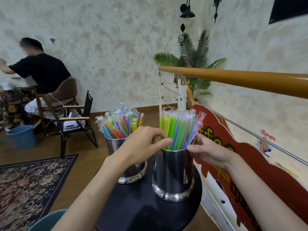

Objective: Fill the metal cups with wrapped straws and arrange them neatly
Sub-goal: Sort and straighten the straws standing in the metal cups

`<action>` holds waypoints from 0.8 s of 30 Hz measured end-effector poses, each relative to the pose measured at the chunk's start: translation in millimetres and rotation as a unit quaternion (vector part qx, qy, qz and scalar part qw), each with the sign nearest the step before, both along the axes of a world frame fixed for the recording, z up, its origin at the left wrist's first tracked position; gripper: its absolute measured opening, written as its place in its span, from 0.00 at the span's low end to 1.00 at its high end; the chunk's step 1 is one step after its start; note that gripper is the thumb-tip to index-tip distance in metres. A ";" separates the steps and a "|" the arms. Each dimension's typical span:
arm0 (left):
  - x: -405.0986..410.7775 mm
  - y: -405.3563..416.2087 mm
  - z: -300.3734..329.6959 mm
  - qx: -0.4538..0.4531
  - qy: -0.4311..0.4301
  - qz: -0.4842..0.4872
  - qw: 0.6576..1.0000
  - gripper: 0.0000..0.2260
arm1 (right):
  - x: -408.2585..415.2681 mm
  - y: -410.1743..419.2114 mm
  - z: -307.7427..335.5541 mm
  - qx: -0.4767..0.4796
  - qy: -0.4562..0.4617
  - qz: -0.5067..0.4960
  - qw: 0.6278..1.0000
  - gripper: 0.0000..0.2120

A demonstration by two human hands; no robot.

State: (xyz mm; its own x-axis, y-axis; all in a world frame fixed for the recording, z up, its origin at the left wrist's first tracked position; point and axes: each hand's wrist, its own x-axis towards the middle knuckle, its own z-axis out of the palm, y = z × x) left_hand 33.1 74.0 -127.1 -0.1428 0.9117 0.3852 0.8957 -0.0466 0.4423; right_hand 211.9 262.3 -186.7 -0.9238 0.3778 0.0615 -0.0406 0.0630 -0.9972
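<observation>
On the round black table (133,205), the left hand (143,147) and right hand (206,151) pinch the wrapped straws (180,129) from either side just above the nearer metal cup (173,174).

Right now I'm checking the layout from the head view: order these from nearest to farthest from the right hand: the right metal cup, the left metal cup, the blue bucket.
1. right metal cup: beside the right hand, whose fingers reach its straws.
2. left metal cup: on the table, past the left hand.
3. blue bucket: on the floor, far left.
</observation>
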 end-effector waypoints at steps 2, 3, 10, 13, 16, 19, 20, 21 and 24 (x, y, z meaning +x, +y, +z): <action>-1.5 7.6 6.0 0.016 0.027 0.029 0.999 0.14 | -1.7 -2.3 0.9 -0.005 0.003 0.011 1.000 0.40; -1.8 11.3 7.3 0.023 0.037 0.039 0.998 0.14 | -2.1 -4.2 2.3 -0.003 -0.002 0.012 1.000 0.39; -1.2 24.4 -0.7 0.030 0.052 0.039 0.997 0.08 | 28.5 -18.4 55.1 0.329 -0.222 -0.074 0.915 0.49; -3.7 26.2 -1.4 0.018 0.053 0.037 0.998 0.06 | 47.4 -19.6 78.4 0.367 -0.205 -0.128 0.898 0.35; -2.6 27.4 -2.7 0.012 0.037 0.020 0.999 0.04 | 35.2 -27.9 74.5 0.371 -0.154 -0.150 0.904 0.14; -1.8 26.1 -3.2 0.027 -0.004 -0.013 1.000 0.03 | 19.3 -32.6 65.6 0.385 -0.125 -0.184 0.896 0.07; -2.1 25.5 -3.5 0.032 -0.021 -0.023 0.999 0.03 | 17.2 -32.2 65.4 0.376 -0.111 -0.194 0.899 0.06; -2.3 25.1 -4.2 0.033 -0.034 -0.029 0.998 0.04 | 16.0 -31.6 65.9 0.367 -0.098 -0.196 0.904 0.05; -2.0 25.3 -9.3 0.022 -0.051 -0.034 0.998 0.06 | 11.7 -33.2 65.1 0.372 -0.072 -0.193 0.905 0.03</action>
